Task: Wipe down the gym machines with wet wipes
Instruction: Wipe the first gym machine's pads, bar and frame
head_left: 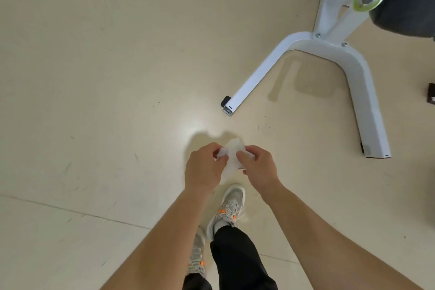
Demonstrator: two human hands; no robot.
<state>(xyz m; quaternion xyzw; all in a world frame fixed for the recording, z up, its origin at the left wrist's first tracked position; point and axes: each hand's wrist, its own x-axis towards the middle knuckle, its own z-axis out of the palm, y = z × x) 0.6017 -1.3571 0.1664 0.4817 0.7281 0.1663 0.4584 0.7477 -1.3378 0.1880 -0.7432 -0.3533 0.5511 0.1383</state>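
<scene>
Both your hands meet in front of you — left hand and right hand each pinching the white wet wipe between thumb and fingers (it's crumpled, partly unfolded). You're holding it above the beige floor, near the gym machine's white forked base — not touching it.

Both forearms are bare, with no sleeves seen. Black trousers are worn. Grey-and-white mesh trainers with white laces and orange accents are worn over light grey socks.
</scene>
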